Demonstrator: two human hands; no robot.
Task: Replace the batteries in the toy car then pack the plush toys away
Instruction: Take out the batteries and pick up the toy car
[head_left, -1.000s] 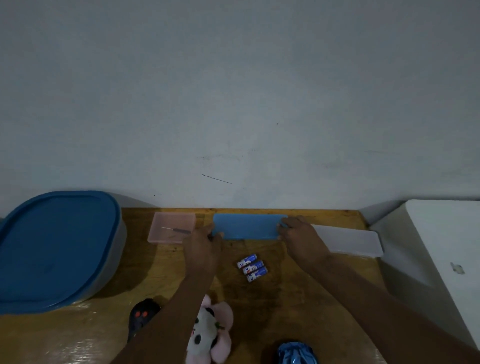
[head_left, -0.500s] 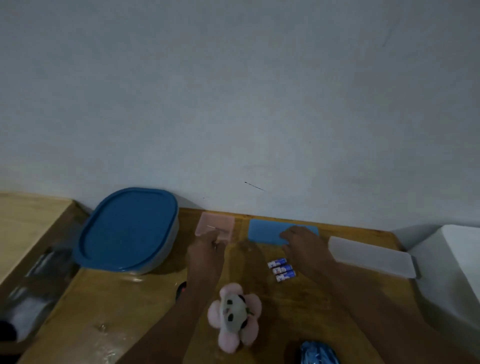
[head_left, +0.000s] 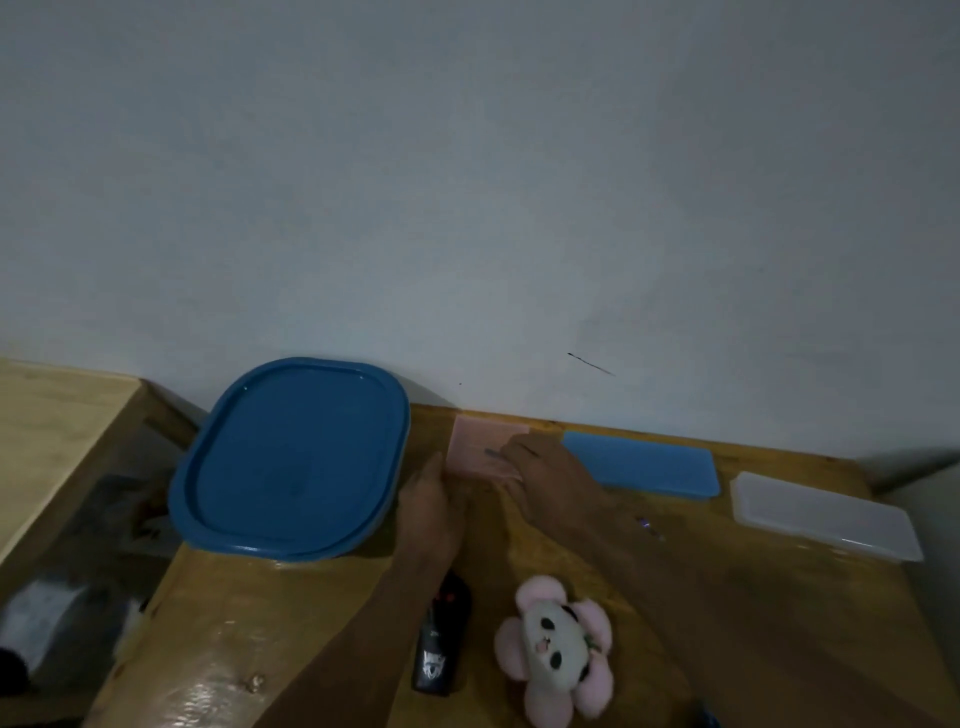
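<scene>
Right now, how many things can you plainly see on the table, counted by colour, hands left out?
Blue: 2, the big container lid and the flat box.
Pink: 2, the small box and the plush toy.
Clear: 1, the long box.
Black: 1, the toy car.
Total: 6.

On the counter (head_left: 291, 623), a large tub (head_left: 291, 457) sits far left against the wall. Just right of it lies a small tray (head_left: 475, 449) with a thin tool (head_left: 491, 452) in it. Further right along the wall come a flat lid (head_left: 644, 462), then a shallow box (head_left: 821, 514) at the far right. The left hand (head_left: 428, 506) is at the tray's near-left corner, and the right hand (head_left: 550, 473) lies over its right side. Nearer, the toy car (head_left: 441, 639) lies just right of the left forearm, with the plush toy (head_left: 558, 644) just right of the car.
</scene>
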